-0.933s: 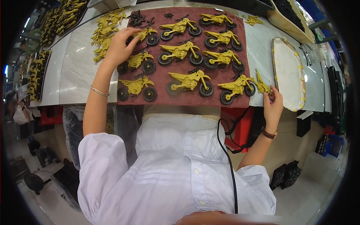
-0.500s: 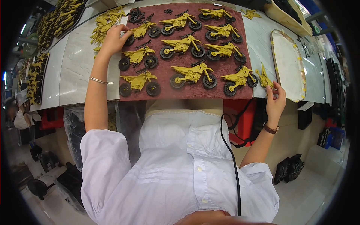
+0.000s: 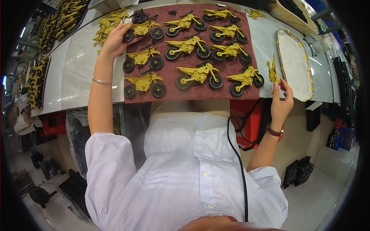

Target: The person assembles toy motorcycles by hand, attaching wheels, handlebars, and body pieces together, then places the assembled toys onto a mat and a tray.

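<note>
At the far left corner of the dark red cloth (image 3: 169, 82), my left hand (image 3: 115, 41) is closed on the rear end of a yellow toy motorcycle (image 3: 143, 27) with black wheels. Some of its fingers show beneath the toy. On the right, just past the cloth, my right hand (image 3: 282, 101) pinches the lower end of a yellow plastic motorcycle body (image 3: 272, 72), which has no wheels on it. Several more yellow toy motorcycles (image 3: 198, 74) lie in rows on the cloth. Small black parts (image 3: 139, 16) sit behind the one in my left hand.
A heap of yellow plastic parts (image 3: 109, 27) lies left of the cloth. Right of it are a white oblong tray (image 3: 295, 65), a loose yellow part (image 3: 255, 14) and a bin of black parts (image 3: 295, 19). A black cable (image 3: 242, 169) hangs down in front of me.
The motorcycle at the far left has shifted slightly, and my left fingers have moved around its rear end. In my right hand the yellow body has turned more upright.
</note>
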Demonstrator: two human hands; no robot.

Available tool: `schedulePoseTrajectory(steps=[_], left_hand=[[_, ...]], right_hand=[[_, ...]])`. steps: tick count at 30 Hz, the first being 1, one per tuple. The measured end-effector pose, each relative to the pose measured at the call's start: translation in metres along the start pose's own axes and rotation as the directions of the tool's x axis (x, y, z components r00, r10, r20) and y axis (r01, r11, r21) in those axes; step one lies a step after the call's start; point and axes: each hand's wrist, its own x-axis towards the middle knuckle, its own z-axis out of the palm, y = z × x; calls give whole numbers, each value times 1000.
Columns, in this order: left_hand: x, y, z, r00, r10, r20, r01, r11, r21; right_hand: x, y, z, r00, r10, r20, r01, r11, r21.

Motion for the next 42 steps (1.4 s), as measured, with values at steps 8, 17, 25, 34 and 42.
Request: schedulePoseTrajectory(steps=[8, 17, 25, 34, 42], left_hand=[[-60, -3, 38, 953, -34, 302, 100, 973, -209], [-134, -46, 130, 959, -71, 275, 212, 823, -527], [-143, -49, 141, 943, -43, 329, 255, 731, -633], [-149, -50, 155, 993, -55, 108, 79, 971, -224], [-149, -58, 157, 979, 154, 132, -129, 975, -178]], right_hand=[[-5, -78, 17, 984, -176, 39, 150, 920, 363], [-13, -141, 49, 865, -461, 196, 327, 817, 475], [-17, -135, 51, 826, -479, 297, 307, 824, 476], [-21, -128, 52, 804, -500, 323, 312, 815, 488], [-27, -126, 56, 881, -139, 452, -221, 724, 653]])
